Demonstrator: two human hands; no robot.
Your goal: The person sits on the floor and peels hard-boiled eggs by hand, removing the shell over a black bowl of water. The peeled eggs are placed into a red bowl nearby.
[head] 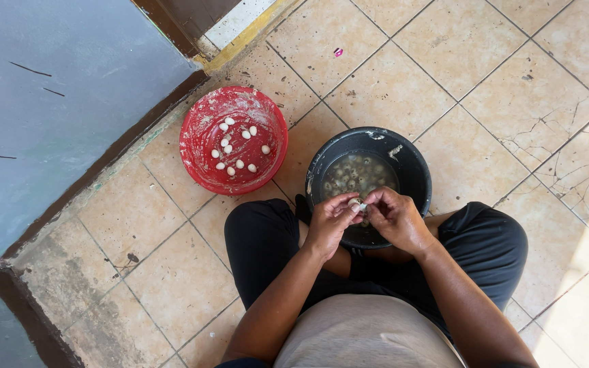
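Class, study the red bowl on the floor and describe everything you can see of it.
The red bowl is round, shallow and plastic-looking, its inside smeared with whitish residue. It stands upright on the tiled floor beside the grey wall, left of the black bowl and apart from it. About a dozen small white peeled eggs lie scattered inside. Neither hand touches it.

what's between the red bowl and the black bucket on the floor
Nothing: in the head view only a narrow strip of bare beige floor tile separates the red bowl from the black bucket. Both hands, left hand and right hand, work over the bucket's near rim.
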